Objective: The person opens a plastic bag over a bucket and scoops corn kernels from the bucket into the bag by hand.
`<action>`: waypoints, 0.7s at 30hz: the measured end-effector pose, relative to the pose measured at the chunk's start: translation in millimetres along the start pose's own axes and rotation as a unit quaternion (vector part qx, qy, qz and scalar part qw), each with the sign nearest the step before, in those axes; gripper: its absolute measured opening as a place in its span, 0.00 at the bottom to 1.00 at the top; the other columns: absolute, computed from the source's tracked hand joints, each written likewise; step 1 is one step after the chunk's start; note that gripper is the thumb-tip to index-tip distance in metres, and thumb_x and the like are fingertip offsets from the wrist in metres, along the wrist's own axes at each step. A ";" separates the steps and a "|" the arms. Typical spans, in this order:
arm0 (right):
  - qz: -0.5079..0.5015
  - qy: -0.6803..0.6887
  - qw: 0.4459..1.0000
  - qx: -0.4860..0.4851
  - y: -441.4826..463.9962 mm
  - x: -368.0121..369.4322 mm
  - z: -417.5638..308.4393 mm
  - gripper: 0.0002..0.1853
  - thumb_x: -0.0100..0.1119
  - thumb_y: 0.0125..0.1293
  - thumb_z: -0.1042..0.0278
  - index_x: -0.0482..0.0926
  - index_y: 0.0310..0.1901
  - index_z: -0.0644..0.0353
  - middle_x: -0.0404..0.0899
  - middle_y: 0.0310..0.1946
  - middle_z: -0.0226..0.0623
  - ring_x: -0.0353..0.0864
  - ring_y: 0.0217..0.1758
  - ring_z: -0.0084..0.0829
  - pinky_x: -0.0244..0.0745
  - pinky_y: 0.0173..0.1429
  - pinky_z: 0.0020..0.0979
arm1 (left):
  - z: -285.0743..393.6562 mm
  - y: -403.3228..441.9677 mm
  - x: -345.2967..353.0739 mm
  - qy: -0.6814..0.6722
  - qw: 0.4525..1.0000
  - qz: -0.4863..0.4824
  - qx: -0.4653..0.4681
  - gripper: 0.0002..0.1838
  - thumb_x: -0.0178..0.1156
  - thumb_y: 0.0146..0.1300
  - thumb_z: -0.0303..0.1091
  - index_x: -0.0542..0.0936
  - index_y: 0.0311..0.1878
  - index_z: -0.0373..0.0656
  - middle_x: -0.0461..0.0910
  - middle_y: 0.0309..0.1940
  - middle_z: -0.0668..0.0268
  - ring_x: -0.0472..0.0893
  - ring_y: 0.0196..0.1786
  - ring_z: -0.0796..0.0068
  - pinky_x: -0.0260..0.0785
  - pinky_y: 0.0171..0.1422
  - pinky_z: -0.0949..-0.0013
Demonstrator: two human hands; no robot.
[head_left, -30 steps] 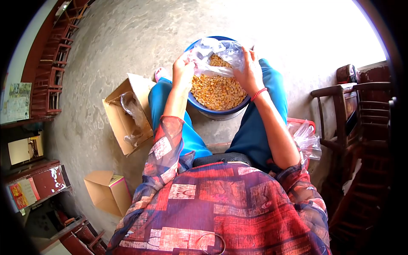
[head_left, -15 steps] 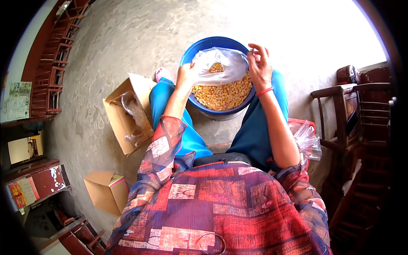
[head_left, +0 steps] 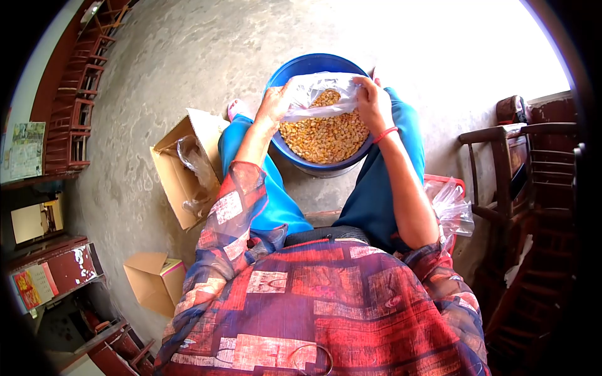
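Observation:
A clear plastic bag (head_left: 305, 94) is stretched between my two hands over a blue bucket (head_left: 289, 67). Through the bag's opening some yellow corn kernels show. My left hand (head_left: 274, 103) is closed on the bag's left edge. On the opposite edge my right hand (head_left: 375, 106), with a red band on the wrist, grips the plastic. Loose corn kernels (head_left: 323, 139) fill the near part of the bucket, below the bag. The bucket stands between my knees, and the bag covers part of its far inside.
Left of my leg lies an open cardboard box (head_left: 164, 166) with clear plastic bags in it. A smaller box (head_left: 150, 282) sits nearer. By my right thigh, clear plastic bags (head_left: 453, 210) rest on a red container (head_left: 461, 183). Wooden chairs (head_left: 501, 144) stand at the right.
My right hand has come down and inward onto the bag's right edge. The bag is now pulled taut between both hands, its mouth wider. My left hand has shifted slightly left.

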State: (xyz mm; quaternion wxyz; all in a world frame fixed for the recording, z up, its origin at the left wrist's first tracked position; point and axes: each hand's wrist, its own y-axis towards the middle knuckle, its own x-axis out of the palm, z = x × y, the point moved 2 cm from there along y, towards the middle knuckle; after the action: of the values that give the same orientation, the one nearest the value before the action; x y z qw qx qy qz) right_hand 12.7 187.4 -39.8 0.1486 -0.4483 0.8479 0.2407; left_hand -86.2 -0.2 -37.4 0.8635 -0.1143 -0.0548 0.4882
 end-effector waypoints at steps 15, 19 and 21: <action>-0.136 -0.237 0.934 -0.231 -16.8 6.2 -39.7 0.13 0.47 0.59 0.60 0.76 0.44 0.45 0.73 0.47 0.28 0.64 0.56 0.38 0.50 0.59 0.43 | -3.4 1.2 -4.2 -0.103 0.993 -0.027 -0.054 0.23 0.49 0.60 0.52 0.79 0.24 0.41 0.79 0.23 0.64 0.76 0.27 0.76 0.67 0.36 0.74; -0.049 -0.292 0.952 -0.085 -2.2 -1.5 -28.1 0.17 0.41 0.62 0.58 0.70 0.51 0.49 0.77 0.41 0.32 0.67 0.54 0.33 0.46 0.60 0.47 | -1.3 3.8 -4.6 -0.233 0.970 -0.005 -0.067 0.22 0.51 0.60 0.50 0.78 0.25 0.38 0.79 0.23 0.60 0.78 0.28 0.71 0.70 0.35 0.70; 0.003 -0.297 0.952 -0.074 -2.2 2.6 -14.7 0.19 0.42 0.61 0.58 0.67 0.53 0.50 0.77 0.39 0.32 0.66 0.54 0.34 0.46 0.60 0.47 | -2.6 5.4 -7.2 -0.245 0.967 -0.026 -0.068 0.21 0.52 0.60 0.48 0.77 0.24 0.38 0.78 0.23 0.59 0.78 0.28 0.70 0.70 0.35 0.69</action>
State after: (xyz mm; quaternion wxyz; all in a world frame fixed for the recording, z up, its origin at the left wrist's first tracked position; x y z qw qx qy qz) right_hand 12.6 176.6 -29.3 0.3591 -0.3643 0.7466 0.4254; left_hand -93.8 -4.1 -41.1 0.8265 -0.0482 -0.3005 0.4736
